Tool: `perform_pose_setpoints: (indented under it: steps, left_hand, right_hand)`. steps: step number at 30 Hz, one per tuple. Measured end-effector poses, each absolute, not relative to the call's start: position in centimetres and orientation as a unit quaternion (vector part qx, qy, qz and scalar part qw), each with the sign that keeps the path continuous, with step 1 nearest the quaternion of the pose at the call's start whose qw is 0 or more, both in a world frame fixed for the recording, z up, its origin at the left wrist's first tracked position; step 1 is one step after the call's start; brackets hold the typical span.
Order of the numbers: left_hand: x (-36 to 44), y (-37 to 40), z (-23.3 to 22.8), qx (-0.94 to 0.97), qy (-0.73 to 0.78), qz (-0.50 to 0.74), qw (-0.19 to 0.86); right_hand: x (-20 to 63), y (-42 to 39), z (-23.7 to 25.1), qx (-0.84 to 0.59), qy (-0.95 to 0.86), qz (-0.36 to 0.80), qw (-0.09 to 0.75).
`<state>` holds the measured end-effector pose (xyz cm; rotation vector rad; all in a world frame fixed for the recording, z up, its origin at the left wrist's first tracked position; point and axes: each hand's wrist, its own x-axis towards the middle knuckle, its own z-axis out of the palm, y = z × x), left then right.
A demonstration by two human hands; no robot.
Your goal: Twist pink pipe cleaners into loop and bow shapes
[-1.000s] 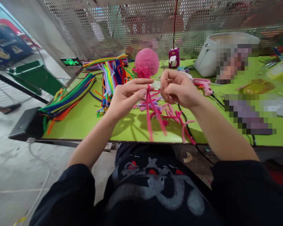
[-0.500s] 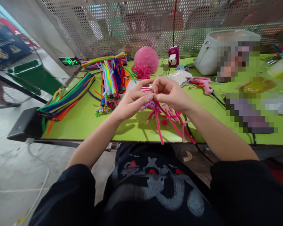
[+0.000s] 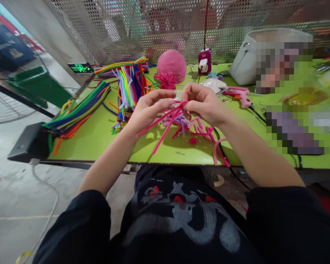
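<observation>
Bright pink pipe cleaners (image 3: 166, 131) are bunched at one end, their long ends fanning down and left over the table. My right hand (image 3: 205, 102) pinches the bunched end between thumb and fingertips. Close beside it, my left hand (image 3: 148, 110) has its thumb and fingers apart, near the strands; some strands cross in front of its palm. Beneath both hands lie loose pink pipe cleaners (image 3: 199, 128), short purple pieces and a small pink pompom (image 3: 193, 140). Further back, a pink looped flower (image 3: 166, 80) rests against a pink ball of yarn-like material (image 3: 171, 66).
Bundles of multicoloured pipe cleaners (image 3: 79, 106) (image 3: 129, 88) lie at left on the green table (image 3: 121, 151). A pink glue gun (image 3: 243, 97) with a black cord, a white bin (image 3: 242, 62) and a purple power adapter (image 3: 204, 60) are at back right. A black box (image 3: 27, 141) stands at the left edge.
The pink strands have swung from hanging downward to pointing down and left. My left fingers have come away from the pinched end, while my right hand keeps hold of it.
</observation>
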<state>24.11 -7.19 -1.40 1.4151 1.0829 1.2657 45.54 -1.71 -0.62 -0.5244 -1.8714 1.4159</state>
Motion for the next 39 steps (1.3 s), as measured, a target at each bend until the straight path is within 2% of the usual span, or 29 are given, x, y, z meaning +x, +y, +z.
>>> perform_pose_setpoints:
  steps: [2,4,7,12,17,22,27,30,33,36,39]
  left_hand:
    - [23.9,-6.8,-1.5,0.554,0.447,0.468,0.524]
    - [23.8,-6.5,-1.7,0.565,0.455,0.431,0.536]
    - [24.3,-6.5,-1.8,0.596,0.455,0.427,0.505]
    - [25.5,-7.0,-1.8,0.609,0.441,0.489,0.443]
    - [25.9,-6.7,-2.8,0.663,0.454,0.518,0.292]
    - [26.0,-6.8,-3.5,0.725,0.436,0.525,0.087]
    - [26.2,-6.9,-3.5,0.755,0.392,0.526,0.0]
    - [26.2,-6.9,-3.4,0.749,0.402,0.526,0.015]
    - [26.2,-7.1,-3.3,0.73,0.42,0.533,0.079]
    - [26.2,-7.3,-2.9,0.696,0.443,0.531,0.193]
    - [26.3,-7.6,-2.2,0.646,0.448,0.521,0.333]
  right_hand:
    - [46.0,-1.6,-0.3,-0.208,-0.725,0.548,0.361]
    - [46.3,-1.5,-0.1,-0.219,-0.729,0.542,0.356]
    - [46.4,-1.5,-0.2,-0.238,-0.72,0.544,0.36]
    - [46.0,-1.6,-0.6,-0.254,-0.682,0.576,0.372]
    - [45.7,-1.8,0.0,-0.299,-0.619,0.629,0.363]
    - [45.5,-1.8,-0.2,-0.339,-0.663,0.591,0.311]
    - [45.4,-1.9,-0.5,-0.316,-0.67,0.588,0.323]
    - [45.4,-2.1,-0.9,-0.288,-0.709,0.549,0.335]
    - [45.5,-2.3,-1.2,-0.257,-0.765,0.46,0.369]
    - [45.8,-2.3,-1.3,-0.227,-0.842,0.293,0.391]
    - [46.5,-1.9,-0.8,-0.16,-0.916,0.095,0.354]
